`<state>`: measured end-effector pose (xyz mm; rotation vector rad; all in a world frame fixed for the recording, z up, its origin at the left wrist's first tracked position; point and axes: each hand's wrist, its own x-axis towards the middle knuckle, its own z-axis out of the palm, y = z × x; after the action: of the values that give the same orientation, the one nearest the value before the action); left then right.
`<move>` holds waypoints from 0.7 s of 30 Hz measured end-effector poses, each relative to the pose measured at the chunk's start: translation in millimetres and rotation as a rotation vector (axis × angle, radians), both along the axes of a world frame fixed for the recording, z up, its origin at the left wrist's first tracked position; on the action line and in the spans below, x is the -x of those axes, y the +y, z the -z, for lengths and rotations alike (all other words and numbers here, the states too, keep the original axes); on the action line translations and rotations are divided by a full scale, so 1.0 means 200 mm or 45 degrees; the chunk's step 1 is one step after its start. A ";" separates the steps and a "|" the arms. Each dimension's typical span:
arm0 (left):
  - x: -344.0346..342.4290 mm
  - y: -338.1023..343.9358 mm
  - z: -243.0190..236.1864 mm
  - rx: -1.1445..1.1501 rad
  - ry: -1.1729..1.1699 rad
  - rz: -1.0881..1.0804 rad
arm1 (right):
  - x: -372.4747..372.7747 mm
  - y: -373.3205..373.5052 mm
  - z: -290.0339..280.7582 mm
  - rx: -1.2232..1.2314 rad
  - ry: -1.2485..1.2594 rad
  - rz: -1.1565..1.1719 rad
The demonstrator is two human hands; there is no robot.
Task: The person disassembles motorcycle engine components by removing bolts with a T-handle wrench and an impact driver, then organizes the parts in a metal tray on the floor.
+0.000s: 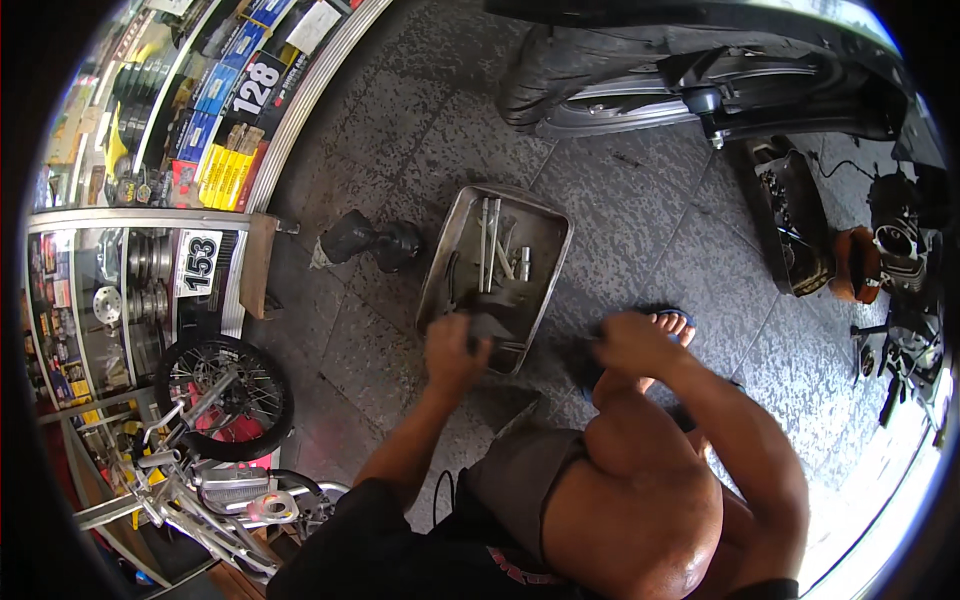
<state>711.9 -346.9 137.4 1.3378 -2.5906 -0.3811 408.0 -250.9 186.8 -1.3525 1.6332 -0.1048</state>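
Note:
A rectangular metal tray (pixel 535 225) lies on the floor ahead of me. Inside it are two long silver bars (pixel 491 245), a short silver socket (pixel 525 264) and a dark, narrow tool (pixel 451 280). My left hand (pixel 458 357) is over the tray's near left corner, its fingers curled; a grey blur beside it hides whatever it may hold. To the right of the tray, my right hand (pixel 630 343) is closed above my sandalled foot (pixel 672 326). Its fingertips face away and are slightly blurred, so any held thing cannot be made out.
A motorcycle wheel (pixel 610 75) stands at the far side. On the right are a black parts bin (pixel 790 220) and engine parts (pixel 897 240). Dark rounded objects (pixel 370 241) sit left of the tray. Glass display cases (pixel 185 215) and a spoked wheel (pixel 225 397) line the left.

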 end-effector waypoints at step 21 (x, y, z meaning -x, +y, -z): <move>0.11 -0.56 0.55 -0.225 -0.217 -0.012 | -0.19 -0.21 0.29 0.148 -0.456 0.210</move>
<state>689.9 -458.8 27.9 1.4999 -2.7423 -0.5268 446.9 -292.9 129.4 -1.2018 1.4460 -0.5181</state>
